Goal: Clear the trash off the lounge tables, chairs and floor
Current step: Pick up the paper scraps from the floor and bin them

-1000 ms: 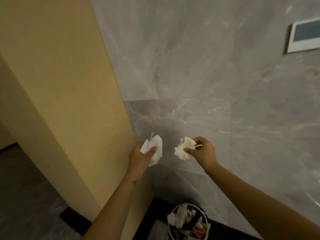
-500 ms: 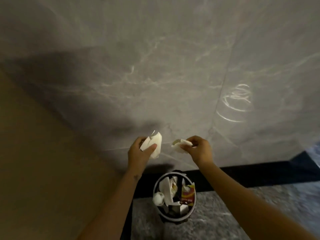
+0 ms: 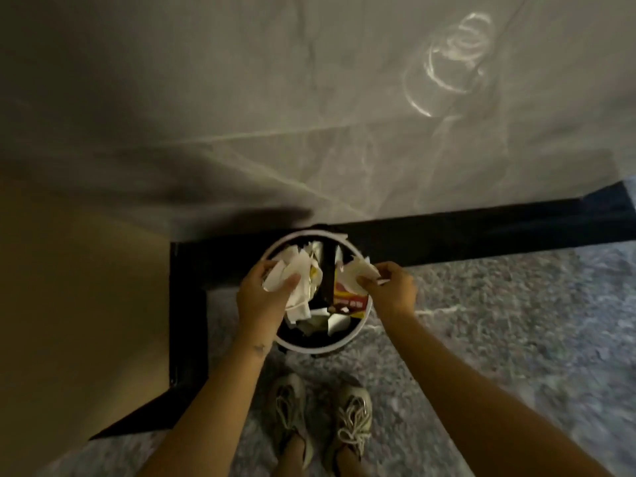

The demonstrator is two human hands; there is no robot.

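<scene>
Over the bin [image 3: 320, 348], left hand [image 3: 261, 299] dangles tissue [image 3: 297, 290] downward (right hand [image 3: 392, 290]: wad [image 3: 358, 271])

Dim, warm light — glare rings on wall [image 3: 447, 63], soft motion blur, wide-angle bending at edges.

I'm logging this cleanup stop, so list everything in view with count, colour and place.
trash bin: 1, white rim, on floor in the corner
paper scraps: several, white, inside the bin
packet: 1, red and yellow, inside the bin
left paper wad: 1, white, over the bin
right paper wad: 1, white, over the bin
wall: 1, grey marble, behind the bin
panel: 1, tan, at left
baseboard: 1, black, at wall foot
floor: 1, speckled grey, underfoot
shoes: 2, pale, bottom edge
left hand: 1, grips left paper wad
right hand: 1, pinches right paper wad
</scene>
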